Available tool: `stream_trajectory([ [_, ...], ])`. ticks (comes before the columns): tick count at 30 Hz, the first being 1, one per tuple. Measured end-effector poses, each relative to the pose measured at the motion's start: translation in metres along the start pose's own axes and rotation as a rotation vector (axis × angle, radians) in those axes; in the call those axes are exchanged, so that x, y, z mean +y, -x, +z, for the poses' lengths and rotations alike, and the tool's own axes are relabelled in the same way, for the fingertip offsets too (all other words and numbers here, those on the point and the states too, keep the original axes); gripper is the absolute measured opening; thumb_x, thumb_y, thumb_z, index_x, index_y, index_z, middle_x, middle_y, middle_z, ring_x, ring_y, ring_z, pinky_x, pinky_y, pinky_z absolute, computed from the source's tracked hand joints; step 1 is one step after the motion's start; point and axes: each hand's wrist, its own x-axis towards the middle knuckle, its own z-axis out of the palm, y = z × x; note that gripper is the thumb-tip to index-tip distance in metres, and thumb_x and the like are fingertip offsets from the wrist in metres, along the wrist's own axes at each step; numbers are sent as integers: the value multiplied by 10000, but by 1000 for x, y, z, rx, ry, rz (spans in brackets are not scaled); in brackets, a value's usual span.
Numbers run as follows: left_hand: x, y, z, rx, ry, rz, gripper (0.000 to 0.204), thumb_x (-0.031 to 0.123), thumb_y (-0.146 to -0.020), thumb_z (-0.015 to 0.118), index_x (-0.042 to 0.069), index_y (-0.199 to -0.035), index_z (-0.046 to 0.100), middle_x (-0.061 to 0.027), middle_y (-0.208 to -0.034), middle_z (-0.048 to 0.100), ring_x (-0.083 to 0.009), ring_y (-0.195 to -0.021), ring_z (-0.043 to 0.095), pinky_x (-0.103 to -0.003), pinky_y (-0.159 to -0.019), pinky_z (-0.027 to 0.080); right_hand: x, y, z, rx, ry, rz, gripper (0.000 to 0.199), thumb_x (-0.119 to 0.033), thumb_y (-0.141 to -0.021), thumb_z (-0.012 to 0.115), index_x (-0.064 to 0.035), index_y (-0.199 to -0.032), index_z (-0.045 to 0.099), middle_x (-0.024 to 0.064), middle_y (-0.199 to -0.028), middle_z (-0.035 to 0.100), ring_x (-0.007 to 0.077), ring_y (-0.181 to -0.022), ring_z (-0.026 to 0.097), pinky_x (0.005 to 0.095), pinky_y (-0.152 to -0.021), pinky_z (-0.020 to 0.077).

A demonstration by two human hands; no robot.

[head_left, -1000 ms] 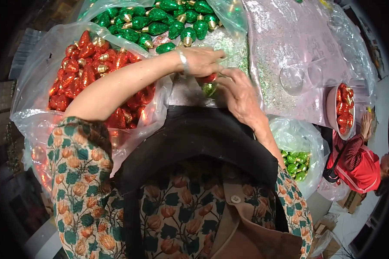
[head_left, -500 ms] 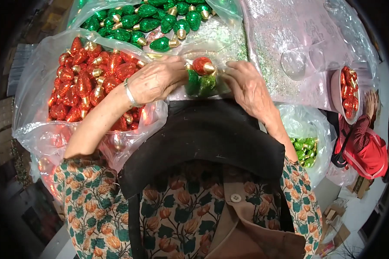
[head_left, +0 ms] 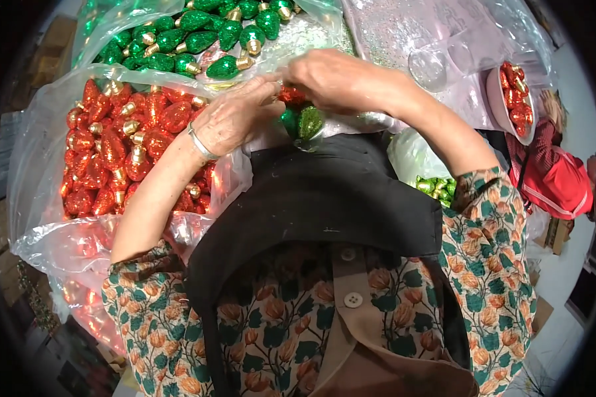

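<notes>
A small group of glittery bulb-shaped ornaments sits in what looks like a clear bag (head_left: 308, 145) at the table's near edge. It holds a dark green ornament (head_left: 288, 122), a lime green ornament (head_left: 310, 122) and a red ornament (head_left: 291, 96) above them. My left hand (head_left: 242, 111), with a silver bangle at the wrist, closes its fingers at the bag's upper left side. Over the top reaches my right hand (head_left: 328, 78), its fingers curled beside the red ornament. What the right fingertips hold is hidden.
Red ornaments with gold caps fill a plastic bag (head_left: 43, 169) at left. Dark green ornaments (head_left: 225, 36) lie in another bag beyond. Lime green ones (head_left: 436, 188) are at right. Past a pink bowl (head_left: 500, 102) of red ornaments is another person's red garment (head_left: 559, 185).
My right hand has crossed leftward over the bag, its forearm swinging up and in. The red ornament is now partly covered. The whole view has shifted slightly.
</notes>
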Motion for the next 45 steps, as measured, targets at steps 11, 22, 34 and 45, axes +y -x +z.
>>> stream_trajectory([
  [11,-12,17,9,58,-68,114,173,12,-720,554,24,-892,572,-179,-1118,553,-338,-1134,503,-376,-907,458,32,-73,60,-719,273,255,151,-88,-725,585,-16,-843,647,179,-856,659,324,-806,644,417,-688,495],
  [22,-9,17,11,94,57,113,231,-3,-731,544,15,-955,602,-171,-1040,562,-354,-1123,505,-394,-891,459,65,-76,107,-702,343,315,195,-66,-666,651,-56,-858,680,156,-880,669,286,-874,648,374,-732,506],
  [34,-7,9,-1,-39,140,-48,294,-33,-738,602,46,-1020,621,-133,-1094,553,-349,-1209,441,-403,-957,406,47,-51,84,-316,271,252,159,-119,-732,582,-59,-843,678,139,-835,674,300,-808,650,379,-706,506],
  [45,-5,0,3,-56,138,-68,289,-64,-716,625,22,-992,628,-118,-1053,553,-341,-1212,451,-399,-970,389,49,-38,70,-229,258,158,139,-123,-724,586,-66,-815,674,131,-820,674,289,-799,655,369,-706,515],
])
